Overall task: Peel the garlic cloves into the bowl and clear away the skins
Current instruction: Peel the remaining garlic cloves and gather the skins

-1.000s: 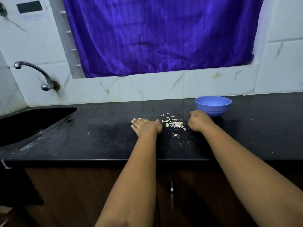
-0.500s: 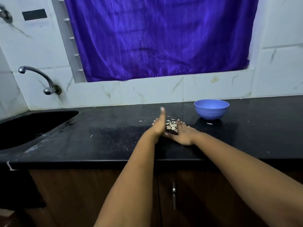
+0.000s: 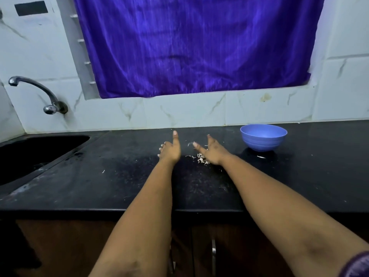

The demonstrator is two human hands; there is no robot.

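both hands, left (image 3: 170, 150) and right (image 3: 212, 151), lie flat and apart; sweep inward, edges on the worktop (image 3: 119, 186), herding skins (image 3: 201, 159) together.

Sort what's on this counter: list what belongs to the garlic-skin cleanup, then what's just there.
Part of the job:
- garlic skins, a small heap beside the right hand
- blue bowl
- left hand, open, edge on the counter
- right hand, open, against the skins
- black countertop

Just there:
- tap
- sink
- purple curtain
- cabinet handle
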